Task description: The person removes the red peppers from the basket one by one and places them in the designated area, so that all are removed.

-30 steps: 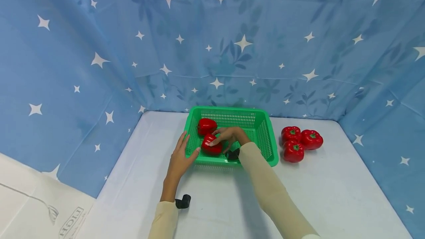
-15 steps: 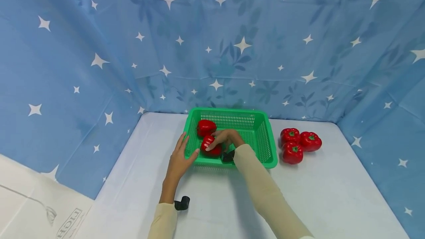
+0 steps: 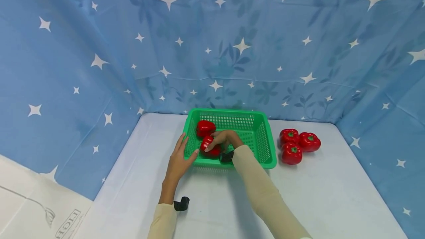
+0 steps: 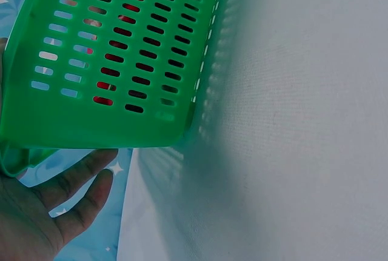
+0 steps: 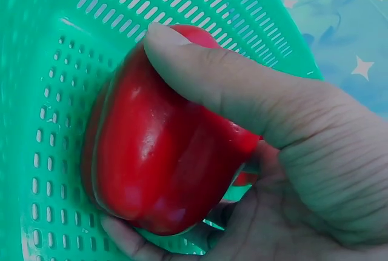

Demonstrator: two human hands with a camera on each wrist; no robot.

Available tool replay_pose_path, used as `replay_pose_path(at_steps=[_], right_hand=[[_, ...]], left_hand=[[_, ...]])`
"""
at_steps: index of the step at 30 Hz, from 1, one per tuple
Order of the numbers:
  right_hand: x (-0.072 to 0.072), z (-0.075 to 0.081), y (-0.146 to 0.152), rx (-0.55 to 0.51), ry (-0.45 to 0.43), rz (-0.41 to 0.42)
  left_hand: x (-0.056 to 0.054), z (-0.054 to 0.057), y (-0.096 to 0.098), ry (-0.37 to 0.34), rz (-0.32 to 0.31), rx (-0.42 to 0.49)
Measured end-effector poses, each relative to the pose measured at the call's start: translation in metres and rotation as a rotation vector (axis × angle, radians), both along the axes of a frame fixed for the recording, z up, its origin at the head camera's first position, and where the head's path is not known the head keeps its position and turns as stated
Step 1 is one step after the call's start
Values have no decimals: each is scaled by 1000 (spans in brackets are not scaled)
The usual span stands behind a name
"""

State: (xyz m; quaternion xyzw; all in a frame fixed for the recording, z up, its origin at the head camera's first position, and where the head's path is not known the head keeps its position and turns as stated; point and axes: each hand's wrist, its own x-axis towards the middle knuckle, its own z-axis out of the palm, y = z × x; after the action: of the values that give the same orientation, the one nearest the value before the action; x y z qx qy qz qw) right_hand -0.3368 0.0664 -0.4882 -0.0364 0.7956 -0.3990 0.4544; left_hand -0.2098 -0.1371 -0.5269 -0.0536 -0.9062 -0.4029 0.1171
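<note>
My right hand [image 3: 228, 138] reaches into the green plastic basket [image 3: 229, 112] and grips a red bell pepper [image 5: 163, 146]. The thumb lies across the pepper's top, and other fingers curl beneath it in the right wrist view. Behind this one, towards the basket's left end, lies a second red bell pepper [image 3: 206, 128]. At the basket's left side is my left hand [image 3: 179, 162], with fingers extended and spread beside the rim. Close up in the left wrist view, two fingers reach out beneath the basket's slotted wall [image 4: 91, 115]; whether they touch it I cannot tell.
To the right of the basket, three red bell peppers [image 3: 292, 153] stand clustered on the white tabletop [image 3: 325, 187]. A blue curtain [image 3: 212, 47] with white stars hangs right behind the basket and along both sides.
My right wrist has shifted slightly left, and its thumb lies further down over the pepper's near side. My left hand holds its place. The head view has tilted a little.
</note>
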Motion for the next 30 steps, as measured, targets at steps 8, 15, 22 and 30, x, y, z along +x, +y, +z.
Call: replay_pose_path(at_steps=[8,15,22,30], right_hand=[[0,4,0,-5,26,29],[2,10,2,9,35,33],[2,12,5,-1,12,12],[3,12,8,-24,14,16]], left_hand=[[1,1,1,-12,-3,5],[0,2,1,-21,-2,-4],[1,1,0,-27,0,3],[1,1,0,-21,-5,3]])
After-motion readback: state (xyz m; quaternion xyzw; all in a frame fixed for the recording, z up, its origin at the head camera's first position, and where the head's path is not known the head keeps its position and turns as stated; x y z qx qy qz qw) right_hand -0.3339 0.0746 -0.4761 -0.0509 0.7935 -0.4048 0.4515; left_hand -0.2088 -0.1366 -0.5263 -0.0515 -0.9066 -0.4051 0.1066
